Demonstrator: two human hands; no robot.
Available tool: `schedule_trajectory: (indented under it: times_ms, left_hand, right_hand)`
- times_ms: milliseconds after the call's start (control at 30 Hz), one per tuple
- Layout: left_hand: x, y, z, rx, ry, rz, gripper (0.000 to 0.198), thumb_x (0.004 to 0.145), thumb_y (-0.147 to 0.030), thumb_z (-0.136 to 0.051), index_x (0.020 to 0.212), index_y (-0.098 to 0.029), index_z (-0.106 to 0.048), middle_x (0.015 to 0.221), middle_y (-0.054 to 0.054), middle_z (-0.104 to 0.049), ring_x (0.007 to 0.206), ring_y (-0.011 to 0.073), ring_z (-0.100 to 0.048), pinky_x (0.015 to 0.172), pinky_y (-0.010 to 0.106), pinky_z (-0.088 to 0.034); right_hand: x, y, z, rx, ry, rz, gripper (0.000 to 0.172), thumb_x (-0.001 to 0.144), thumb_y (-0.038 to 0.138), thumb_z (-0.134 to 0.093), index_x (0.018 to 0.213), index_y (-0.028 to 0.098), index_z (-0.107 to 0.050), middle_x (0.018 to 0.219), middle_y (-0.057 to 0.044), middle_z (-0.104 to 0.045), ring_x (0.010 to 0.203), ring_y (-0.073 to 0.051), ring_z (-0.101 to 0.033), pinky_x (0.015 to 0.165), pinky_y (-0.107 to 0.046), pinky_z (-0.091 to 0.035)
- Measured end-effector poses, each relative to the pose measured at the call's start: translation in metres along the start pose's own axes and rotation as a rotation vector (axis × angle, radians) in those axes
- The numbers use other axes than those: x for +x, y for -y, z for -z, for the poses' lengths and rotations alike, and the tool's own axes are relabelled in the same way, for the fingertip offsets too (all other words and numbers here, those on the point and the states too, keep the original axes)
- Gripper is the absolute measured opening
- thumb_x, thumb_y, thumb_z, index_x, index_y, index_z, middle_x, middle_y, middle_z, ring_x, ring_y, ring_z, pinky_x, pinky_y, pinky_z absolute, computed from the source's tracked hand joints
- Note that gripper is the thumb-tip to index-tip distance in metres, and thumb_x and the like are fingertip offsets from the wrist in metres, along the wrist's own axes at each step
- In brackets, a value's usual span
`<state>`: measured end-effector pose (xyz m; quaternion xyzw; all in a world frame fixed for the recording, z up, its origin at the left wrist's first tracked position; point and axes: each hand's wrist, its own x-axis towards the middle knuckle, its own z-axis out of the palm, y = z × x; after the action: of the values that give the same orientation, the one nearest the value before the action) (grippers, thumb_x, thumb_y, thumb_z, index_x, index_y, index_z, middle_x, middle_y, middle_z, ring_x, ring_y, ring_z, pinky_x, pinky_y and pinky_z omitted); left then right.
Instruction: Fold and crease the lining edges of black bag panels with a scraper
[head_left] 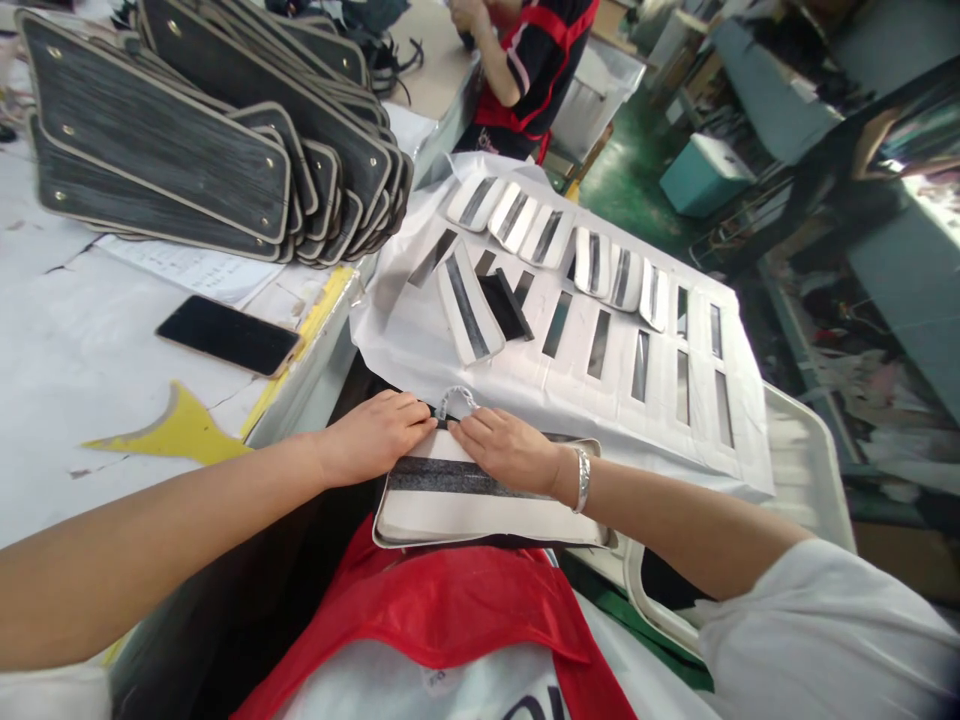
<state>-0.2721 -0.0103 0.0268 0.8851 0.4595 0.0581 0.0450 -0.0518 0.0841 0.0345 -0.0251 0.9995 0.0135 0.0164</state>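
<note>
A white panel with a dark grey strip across it lies at my lap, with black material showing along its edges. My left hand is closed on the panel's far edge, near its left corner. Close beside it, my right hand is also closed on that edge, lying partly over the strip. The fingertips of both hands hide what exactly is pinched there. A shiny looped piece shows just beyond the fingers, between the two hands.
Ahead, a white sheet with slots bears several smaller white panels and a black piece. On the left table are stacked dark panels, a phone and a yellow piece. Another person works beyond.
</note>
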Motion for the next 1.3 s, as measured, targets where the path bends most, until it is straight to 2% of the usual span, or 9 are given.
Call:
schedule_trajectory:
  times_ms: [233,367,533,600,767,867,967,1133,1300]
  left_hand:
    - [0.002,-0.009,0.002,-0.015,0.018,0.038,0.033,0.083,-0.011,-0.048,0.114,-0.014,-0.060,0.093,0.010,-0.060,0.089,0.0228,-0.051,0.078,0.035,-0.042]
    - [-0.001,-0.001,-0.001,-0.369,-0.027,0.223,0.031,0.081,-0.008,-0.046,0.105,-0.015,-0.064,0.096,0.008,-0.062,0.093,0.0202,-0.054,0.085,0.034,-0.045]
    - [-0.031,0.001,-0.016,-1.037,-0.210,0.684,0.049,0.072,-0.023,-0.060,0.121,-0.018,-0.054,0.119,0.009,-0.058,0.104,0.0209,-0.058,0.088,0.036,-0.049]
    - [-0.043,-0.004,-0.024,-1.227,-0.298,0.770,0.055,0.070,-0.027,-0.065,0.123,-0.018,-0.053,0.121,0.011,-0.058,0.110,0.0237,-0.056,0.092,0.040,-0.047]
    - [-0.053,-0.020,-0.034,-1.444,-0.536,0.867,0.041,0.074,-0.032,-0.067,0.111,-0.016,-0.062,0.114,0.010,-0.064,0.110,0.0239,-0.057,0.101,0.042,-0.040]
    - [-0.056,-0.034,-0.029,-1.294,-0.692,0.927,0.032,0.078,-0.033,-0.063,0.105,-0.016,-0.065,0.106,0.008,-0.066,0.100,0.0218,-0.061,0.093,0.038,-0.045]
    - [-0.066,-0.058,-0.016,-0.892,-0.713,0.780,0.022,0.081,-0.030,-0.059,0.099,-0.018,-0.066,0.102,0.007,-0.066,0.095,0.0196,-0.060,0.089,0.036,-0.046]
    - [-0.081,-0.096,-0.001,-0.433,-0.459,0.302,0.020,0.079,-0.028,-0.062,0.097,-0.020,-0.065,0.098,0.006,-0.068,0.095,0.0203,-0.057,0.088,0.038,-0.043]
    - [-0.081,-0.106,-0.009,-0.205,-0.261,0.220,0.022,0.084,-0.035,-0.057,0.096,-0.017,-0.064,0.098,0.007,-0.068,0.094,0.0218,-0.056,0.087,0.040,-0.039]
  right_hand:
    - [-0.042,0.013,-0.003,0.014,0.018,-0.172,0.036,0.094,0.013,-0.033,0.125,0.003,-0.048,0.103,-0.017,-0.058,0.091,-0.024,-0.049,0.075,-0.038,-0.044]
    - [-0.056,0.018,-0.004,-0.012,0.002,-0.235,0.037,0.092,0.012,-0.035,0.125,0.002,-0.049,0.107,-0.019,-0.057,0.093,-0.025,-0.049,0.078,-0.038,-0.045]
    - [-0.064,0.012,0.001,-0.042,0.075,-0.361,0.032,0.086,0.006,-0.041,0.115,0.007,-0.057,0.096,-0.014,-0.059,0.082,-0.023,-0.049,0.075,-0.035,-0.045]
    - [-0.070,0.010,0.001,-0.072,0.068,-0.361,0.034,0.084,0.004,-0.043,0.115,0.007,-0.057,0.097,-0.014,-0.059,0.083,-0.023,-0.050,0.074,-0.034,-0.046]
    - [-0.087,0.013,0.002,-0.189,0.045,-0.325,0.038,0.083,0.003,-0.045,0.120,0.004,-0.054,0.103,-0.014,-0.060,0.086,-0.024,-0.051,0.072,-0.034,-0.045]
    - [-0.082,0.020,0.008,-0.166,0.048,-0.372,0.032,0.084,0.004,-0.046,0.113,0.005,-0.058,0.096,-0.013,-0.062,0.082,-0.024,-0.053,0.069,-0.035,-0.045]
    - [-0.064,0.037,0.019,0.005,-0.020,-0.356,0.024,0.087,0.009,-0.045,0.104,0.009,-0.062,0.093,-0.012,-0.062,0.085,-0.023,-0.054,0.076,-0.035,-0.045]
    - [-0.033,0.086,0.027,0.384,-0.211,-0.253,0.020,0.092,0.025,-0.047,0.101,0.013,-0.060,0.094,-0.009,-0.062,0.089,-0.019,-0.053,0.084,-0.033,-0.044]
    - [-0.024,0.111,0.012,0.393,-0.081,-0.243,0.018,0.092,0.029,-0.048,0.091,0.015,-0.060,0.087,-0.007,-0.059,0.082,-0.019,-0.052,0.077,-0.032,-0.043]
